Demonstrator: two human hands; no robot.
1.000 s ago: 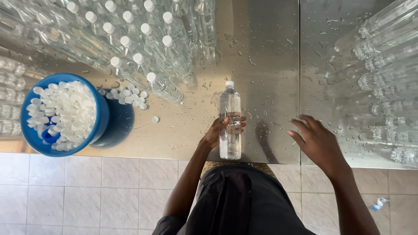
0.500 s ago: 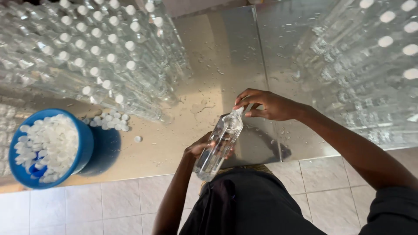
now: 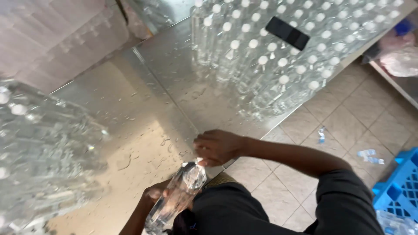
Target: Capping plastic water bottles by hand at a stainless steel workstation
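Observation:
A clear plastic water bottle [image 3: 176, 196] lies tilted at the near edge of a wet steel table [image 3: 143, 109]. My left hand [image 3: 156, 193] grips the bottle's lower body from underneath. My right hand [image 3: 217, 147] is closed over the bottle's neck, covering the cap. Both hands are in front of my dark clothing.
A block of capped clear bottles [image 3: 278, 52] stands on the table at the upper right, with a flat black object [image 3: 287, 32] on top. More bottles [image 3: 39, 148] crowd the left. A blue plastic crate [image 3: 398, 187] sits on the tiled floor [image 3: 348, 117] at right.
The view has swung to the right, so the blue tub of caps has left the frame. The bottle stays tilted in both hands, my right hand still on its top.

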